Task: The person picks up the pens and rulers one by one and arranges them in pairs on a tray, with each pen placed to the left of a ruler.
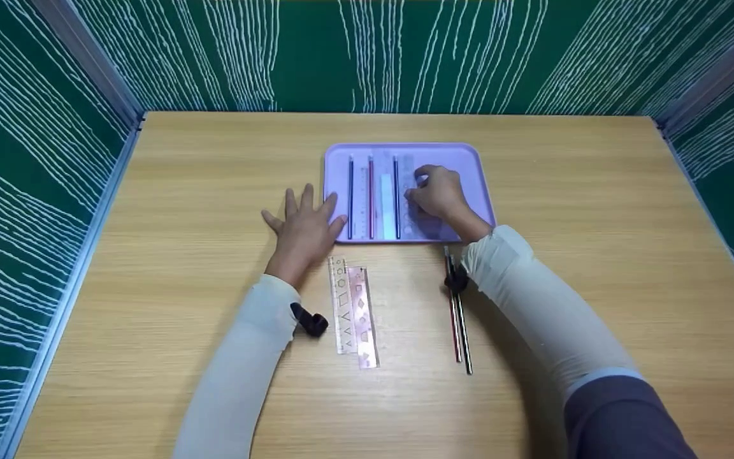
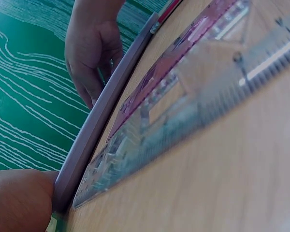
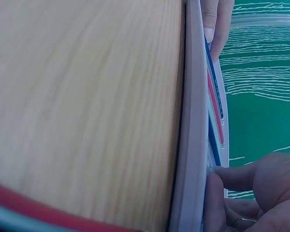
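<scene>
Right grip (image 1: 440,191) pinches a clear ruler (image 1: 408,213) in the purple tray (image 1: 478,185) in the head view, and the left grip (image 1: 305,231), fingers spread, touches the tray's left edge. From the left wrist, another ruler (image 2: 195,113) on the bench (image 2: 208,174) has number marks too blurry to read. From the right wrist, a blue pencil (image 3: 215,84) has tiny unreadable marks.

white-lined green panels (image 1: 316,57), wooden tabletop (image 1: 596,191)
</scene>
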### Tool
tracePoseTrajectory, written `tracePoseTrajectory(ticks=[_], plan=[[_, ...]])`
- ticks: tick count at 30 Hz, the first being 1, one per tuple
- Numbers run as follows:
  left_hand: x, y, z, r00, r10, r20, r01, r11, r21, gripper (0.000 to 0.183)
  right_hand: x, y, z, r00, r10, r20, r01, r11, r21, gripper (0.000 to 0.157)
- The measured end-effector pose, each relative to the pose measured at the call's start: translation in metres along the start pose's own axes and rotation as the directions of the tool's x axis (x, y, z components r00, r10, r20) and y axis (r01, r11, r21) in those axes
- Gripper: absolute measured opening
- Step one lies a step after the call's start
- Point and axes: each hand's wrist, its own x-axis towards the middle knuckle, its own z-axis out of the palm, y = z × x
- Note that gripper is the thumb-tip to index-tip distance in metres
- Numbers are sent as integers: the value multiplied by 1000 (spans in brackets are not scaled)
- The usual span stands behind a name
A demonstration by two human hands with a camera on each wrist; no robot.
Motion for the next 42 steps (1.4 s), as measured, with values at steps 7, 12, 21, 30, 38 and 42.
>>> tracePoseTrajectory(ticks=[7, 12, 21, 30, 38, 42], plan=[[0, 1, 0, 1000, 3, 1, -3, 1000, 8, 63, -2, 1, 0, 1000, 19, 2, -19, 1000, 9, 45], [0, 2, 0, 1000, 0, -2, 0, 1000, 9, 62, -5, 3, -1, 999, 36, 28, -37, 999, 22, 46], [0, 2, -2, 1000, -11, 13, 11, 1000, 13, 63, -16, 6, -6, 998, 38, 53, -43, 993, 110, 46], [-2, 1, -3, 1000, -1, 7, 1, 1000, 9, 63, -31, 11, -17, 997, 20, 81, -43, 956, 290, 49], [-2, 1, -3, 1000, 2, 7, -2, 1000, 10, 62, -49, 17, -28, 992, 5, 125, -54, 919, 391, 53], [-2, 1, -2, 1000, 5, 3, -5, 1000, 12, 62, -58, 22, -33, 992, -3, 122, -45, 920, 388, 53]])
